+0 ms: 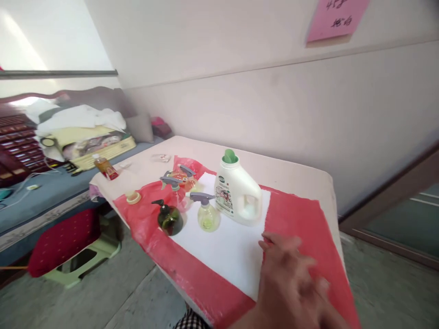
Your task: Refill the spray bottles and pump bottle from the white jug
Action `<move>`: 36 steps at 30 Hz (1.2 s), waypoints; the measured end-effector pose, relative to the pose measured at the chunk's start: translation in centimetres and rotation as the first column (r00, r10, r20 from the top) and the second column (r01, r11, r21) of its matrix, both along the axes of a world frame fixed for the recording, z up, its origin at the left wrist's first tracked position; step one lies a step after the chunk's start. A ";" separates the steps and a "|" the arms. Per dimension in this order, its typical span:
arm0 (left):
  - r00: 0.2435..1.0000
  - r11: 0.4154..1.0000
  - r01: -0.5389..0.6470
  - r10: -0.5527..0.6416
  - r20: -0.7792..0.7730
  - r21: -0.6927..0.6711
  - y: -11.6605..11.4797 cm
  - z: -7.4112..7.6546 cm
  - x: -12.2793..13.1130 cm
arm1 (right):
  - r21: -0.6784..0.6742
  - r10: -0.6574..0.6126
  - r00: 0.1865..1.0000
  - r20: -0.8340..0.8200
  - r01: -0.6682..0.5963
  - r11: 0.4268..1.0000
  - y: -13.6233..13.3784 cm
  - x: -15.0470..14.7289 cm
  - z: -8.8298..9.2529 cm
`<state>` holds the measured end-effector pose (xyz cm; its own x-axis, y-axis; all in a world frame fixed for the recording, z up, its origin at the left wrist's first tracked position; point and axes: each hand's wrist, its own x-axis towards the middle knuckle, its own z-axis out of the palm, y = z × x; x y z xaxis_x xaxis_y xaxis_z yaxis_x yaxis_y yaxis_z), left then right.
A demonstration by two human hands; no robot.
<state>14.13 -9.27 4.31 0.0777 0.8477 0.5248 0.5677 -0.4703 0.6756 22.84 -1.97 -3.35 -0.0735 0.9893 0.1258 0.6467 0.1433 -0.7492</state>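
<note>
My left hand (279, 274) and my right hand (317, 294) overlap at the lower right, above the edge between the white sheet (226, 256) and the red plastic cover (291, 214). Both are smeared by motion, and nothing shows clearly in their fingers. Beyond them stands a white detergent jug (236, 192) with a green cap piece (229, 156) at its mouth. To its left is a clear spray bottle (208, 218) with a grey trigger head. A dark green pump bottle (170, 221), a pinkish spray bottle (177, 196) and an orange spray bottle (191, 183) stand farther left.
A pale round cap (133, 197) lies on the cover's left part. Near the table's (288, 171) left edge lies a bottle of amber liquid (105, 167). A stool with a red cushion (65, 240) stands on the floor beside a bed (20, 224). A wall runs behind.
</note>
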 end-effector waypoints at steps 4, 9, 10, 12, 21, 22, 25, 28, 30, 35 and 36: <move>0.814 0.942 -0.273 0.335 0.475 -0.197 3.1 0.2 -6.1 | -0.013 0.042 0.999 0.002 -0.042 0.999 0.4 0.0 0.2; 0.302 0.818 -0.446 0.519 0.799 -0.363 5.4 -1.7 -10.4 | -0.026 0.036 0.999 0.004 -0.036 0.999 0.6 0.1 0.6; 0.245 0.784 -0.476 0.553 0.796 -0.399 5.7 -2.1 -10.9 | -0.033 0.037 0.999 0.003 -0.037 0.999 0.5 0.2 0.7; 0.211 0.724 -0.534 0.614 0.761 -0.436 6.3 -2.8 -11.6 | -0.060 0.041 0.999 -0.003 -0.041 0.997 0.4 0.4 0.9; 0.400 0.673 -0.592 0.723 0.564 -0.443 8.9 -3.5 -12.8 | -0.159 0.031 0.997 -0.068 -0.041 0.986 0.0 1.4 1.8; 0.418 0.677 -0.589 0.723 0.550 -0.441 9.1 -3.4 -13.0 | -0.163 0.029 0.996 -0.081 -0.042 0.986 0.0 1.5 1.7; 0.485 0.710 -0.560 0.698 0.526 -0.426 9.3 -3.0 -13.4 | -0.191 0.004 0.990 -0.144 -0.031 0.981 0.0 1.6 1.8; 0.546 0.758 -0.508 0.651 0.527 -0.409 9.1 -2.3 -13.2 | -0.282 -0.039 0.966 -0.257 -0.037 0.959 -0.1 1.5 2.4; 0.574 0.799 -0.465 0.600 0.558 -0.380 8.7 -1.6 -12.7 | -0.359 -0.067 0.928 -0.366 -0.075 0.930 -0.2 1.2 2.9; 0.543 0.946 -0.093 0.311 0.780 -0.312 7.0 -0.4 -10.0 | -0.538 -0.303 0.653 -0.694 -0.191 0.821 -1.0 -0.9 2.8; 0.527 0.948 -0.029 0.285 0.801 -0.318 6.7 -0.4 -9.4 | -0.562 -0.345 0.586 -0.733 -0.237 0.793 -1.1 -1.3 2.6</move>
<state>4.74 -2.61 3.94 -0.4294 0.9012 0.0592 -0.2615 -0.1868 0.9470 21.49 -3.10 -0.74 -0.1799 0.8727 -0.4538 -0.2356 -0.4861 -0.8415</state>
